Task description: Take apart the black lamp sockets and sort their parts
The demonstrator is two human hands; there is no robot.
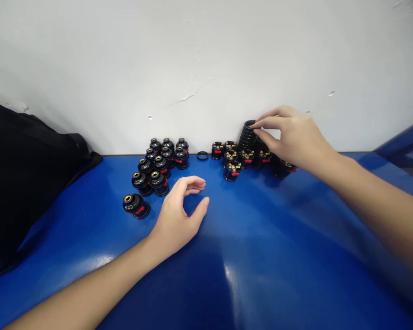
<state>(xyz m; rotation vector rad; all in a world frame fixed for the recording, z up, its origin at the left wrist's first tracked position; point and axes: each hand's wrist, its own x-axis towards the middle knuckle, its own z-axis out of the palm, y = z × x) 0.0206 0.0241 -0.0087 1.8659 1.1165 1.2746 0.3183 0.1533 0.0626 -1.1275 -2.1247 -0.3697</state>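
At the wall, my right hand (pixel 292 135) reaches the top of a leaning stack of black rings (pixel 247 139). Its thumb and forefinger pinch the edge of the uppermost ring. Around the stack's foot stand several black plug parts with brass contacts and red tabs (pixel 232 171), some partly hidden by that hand. My left hand (pixel 179 217) hovers over the blue table, fingers curved and thumb apart, holding nothing. Left of it are several black capped connectors with red tabs (pixel 159 183); the nearest one (pixel 136 206) is a little apart from the group.
One loose black ring (pixel 202 159) lies flat by the wall between the two groups. A black cloth or bag (pixel 27 174) covers the table's left side. The white wall (pixel 206 68) borders the blue table (pixel 254 266) at the back; a blue bar (pixel 402 137) slants at right.
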